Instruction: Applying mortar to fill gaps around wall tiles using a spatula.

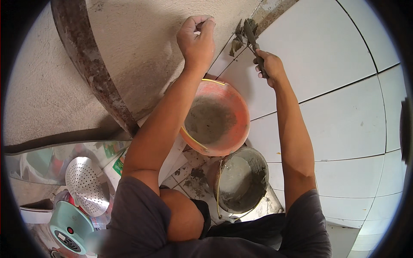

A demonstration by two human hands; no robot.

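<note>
My right hand is wrapped round the handle of a trowel, its blade pointing up and away toward the corner where the wall meets the white tiles. Wet grey mortar clings around the blade and tile edge. Farther left, in front of the rough beige wall, my left hand is raised with fingers curled and thumb pressed in; whatever it holds, if anything, is hidden. Between my forearms stands an orange bucket with a yellow handle and grey mix inside. Nearer to me is a dark bucket holding wetter grey mix.
Large white tiles cover the right side. A rusty brown beam slants down at the left. Below it lie a perforated metal strainer and a teal appliance. Mortar-spattered floor tiles show beside the dark bucket.
</note>
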